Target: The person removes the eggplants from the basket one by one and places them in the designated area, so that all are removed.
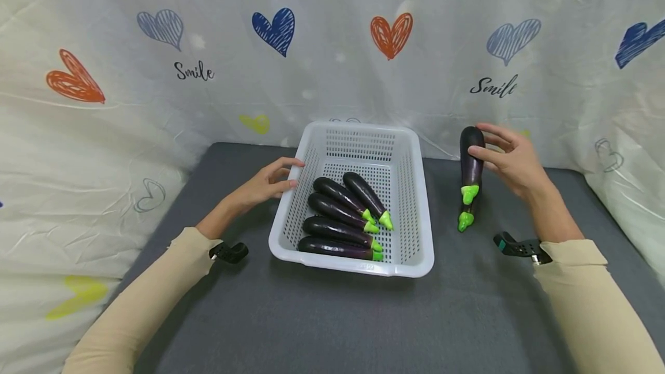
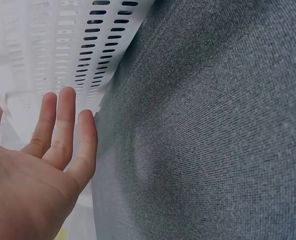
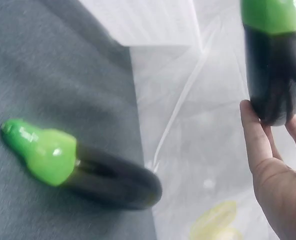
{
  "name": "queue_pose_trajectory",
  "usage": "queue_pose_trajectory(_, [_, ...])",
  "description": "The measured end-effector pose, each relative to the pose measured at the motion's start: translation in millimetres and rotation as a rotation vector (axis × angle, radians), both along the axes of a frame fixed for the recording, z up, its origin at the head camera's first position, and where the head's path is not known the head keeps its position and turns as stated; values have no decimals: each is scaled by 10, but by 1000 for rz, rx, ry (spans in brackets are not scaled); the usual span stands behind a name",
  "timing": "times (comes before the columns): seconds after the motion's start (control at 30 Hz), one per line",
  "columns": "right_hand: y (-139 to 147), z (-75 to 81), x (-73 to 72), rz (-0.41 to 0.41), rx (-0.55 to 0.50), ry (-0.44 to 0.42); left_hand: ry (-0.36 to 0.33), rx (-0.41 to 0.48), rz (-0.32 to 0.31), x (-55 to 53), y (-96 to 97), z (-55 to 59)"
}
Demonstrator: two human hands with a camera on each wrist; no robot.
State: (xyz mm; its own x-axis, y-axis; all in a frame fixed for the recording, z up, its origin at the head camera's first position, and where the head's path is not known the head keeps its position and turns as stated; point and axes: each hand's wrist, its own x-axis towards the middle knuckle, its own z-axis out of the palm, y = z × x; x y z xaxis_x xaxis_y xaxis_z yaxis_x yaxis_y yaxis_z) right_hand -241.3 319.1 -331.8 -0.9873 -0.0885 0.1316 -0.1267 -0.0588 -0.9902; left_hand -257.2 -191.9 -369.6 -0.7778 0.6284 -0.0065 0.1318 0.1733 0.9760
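My right hand pinches a dark purple eggplant between thumb and fingers near its rounded end, green cap pointing toward me. In the right wrist view, that held eggplant is raised over the cloth, while a second eggplant lies below. From the head view the lower eggplant is mostly hidden under the held one. At the left rim of a white perforated basket is my left hand, its fingertips against the edge. Its fingers look extended beside the basket's outer wall in the left wrist view.
Several eggplants lie side by side in the basket, green caps to the right. Dark grey cloth covers the table. A pale curtain printed with hearts hangs behind and at the sides.
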Motion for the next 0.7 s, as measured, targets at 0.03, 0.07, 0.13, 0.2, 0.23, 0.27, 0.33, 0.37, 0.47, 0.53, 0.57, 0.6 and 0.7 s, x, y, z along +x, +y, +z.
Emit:
queue_pose_trajectory(0.03, [24, -13, 13, -6, 13, -5, 0, 2, -1, -4, 1, -4])
queue_pose_trajectory(0.07, [46, -26, 25, -16, 29, -12, 2, 2, -2, -6, 2, -6])
queue_pose_trajectory(0.13, [91, -55, 48, -36, 57, -27, 2, 1, -2, -8, 4, -5])
queue_pose_trajectory(0.2, [130, -87, 72, -53, 82, -43, 2, 1, -3, -10, 4, -8])
queue_pose_trajectory(0.23, [150, -104, 85, -61, 92, -49, 1, 1, -3, -10, 4, -8])
queue_pose_trajectory(0.27, [169, -124, 99, -69, 106, -51, 0, 1, -3, -9, 4, -7])
queue_pose_trajectory(0.33, [206, -166, 127, -81, 136, -50, -2, 0, -1, -8, 4, -5])
queue_pose_trajectory(0.37, [226, -187, 144, -86, 144, -50, -1, -1, 0, -6, 3, -5])
queue_pose_trajectory(0.47, [298, -253, 190, -112, 161, -54, -2, -5, 3, -5, 1, -4])
queue_pose_trajectory(0.53, [353, -290, 223, -126, 158, -66, -4, -7, 5, -4, -1, -5])
queue_pose_trajectory(0.57, [381, -307, 239, -134, 153, -71, -6, -6, 5, -3, -1, -4])
queue_pose_trajectory(0.6, [407, -324, 254, -145, 160, -76, -8, -5, 5, -2, -1, -4])
queue_pose_trajectory(0.7, [480, -368, 301, -173, 198, -86, -7, -6, 4, 2, -1, -1])
